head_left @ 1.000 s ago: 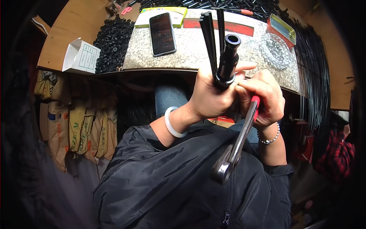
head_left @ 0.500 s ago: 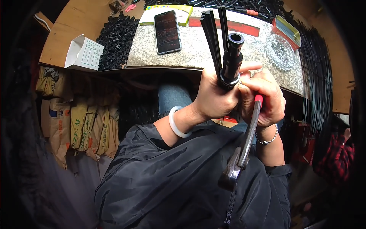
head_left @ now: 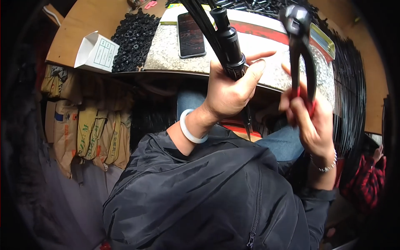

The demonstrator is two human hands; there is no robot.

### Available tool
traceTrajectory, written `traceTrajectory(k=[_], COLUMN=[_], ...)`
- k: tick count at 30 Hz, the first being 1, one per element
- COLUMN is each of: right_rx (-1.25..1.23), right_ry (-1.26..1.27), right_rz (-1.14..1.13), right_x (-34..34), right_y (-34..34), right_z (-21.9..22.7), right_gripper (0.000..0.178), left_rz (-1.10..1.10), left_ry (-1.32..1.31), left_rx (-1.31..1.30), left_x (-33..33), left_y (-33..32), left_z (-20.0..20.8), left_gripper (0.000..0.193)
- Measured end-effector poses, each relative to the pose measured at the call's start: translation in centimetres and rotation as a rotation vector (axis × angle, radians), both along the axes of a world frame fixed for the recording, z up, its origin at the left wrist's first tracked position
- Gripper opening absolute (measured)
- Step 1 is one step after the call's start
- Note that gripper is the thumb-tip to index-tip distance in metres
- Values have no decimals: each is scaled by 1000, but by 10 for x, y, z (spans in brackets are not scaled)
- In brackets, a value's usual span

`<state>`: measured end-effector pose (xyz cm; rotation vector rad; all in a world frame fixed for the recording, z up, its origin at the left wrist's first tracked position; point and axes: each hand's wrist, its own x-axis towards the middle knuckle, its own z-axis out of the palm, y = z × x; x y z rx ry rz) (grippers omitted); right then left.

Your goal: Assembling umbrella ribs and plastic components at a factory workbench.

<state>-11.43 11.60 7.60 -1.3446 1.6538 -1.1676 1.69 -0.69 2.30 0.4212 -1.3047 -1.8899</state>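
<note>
My left hand (head_left: 228,92) is wrapped round a black stepped tube (head_left: 231,45), which tilts up and away over the near table edge. A bundle of thin black rods (head_left: 203,26) runs alongside the tube; together they look like an umbrella frame. Below the fist a dark pointed end (head_left: 248,121) sticks out. To its right, apart from the frame, my right hand (head_left: 311,125) is closed on the red grips of a pair of pincers (head_left: 301,50). Their metal head points upward, and motion blurs them. The forefinger and thumb of my left hand reach toward the right.
On the table lie a phone (head_left: 191,35), a heap of black notched rings (head_left: 135,43) and an open white box (head_left: 98,52). Thin black rods (head_left: 354,83) hang over the right edge. Sacks (head_left: 87,133) stand below left. Another person's checked sleeve (head_left: 366,181) shows at far right.
My right hand has moved away from the frame to the right, and the pincers have swung from head-down to head-up. My left hand has shifted slightly left, tilting the tube leftward.
</note>
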Motion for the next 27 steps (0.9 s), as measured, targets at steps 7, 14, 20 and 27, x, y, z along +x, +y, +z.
traceTrajectory(k=[7,14,20,27], right_rx=[280,422,666,274], right_ry=[-56,88,-190,-52], right_rz=[261,338,264,322], right_x=[-15,-30,-32,-21], right_y=[23,18,20,23], right_z=[3,29,39,-4], right_gripper=[41,43,27,16], left_rz=[7,-50,1,-56], left_ry=[52,-12,44,47], left_rx=[-145,-202,-421,-355], left_x=[-8,-6,-9,-8], left_y=[-2,-2,-2,-1], left_z=[-7,-11,-19,-10], left_gripper=[24,30,28,29])
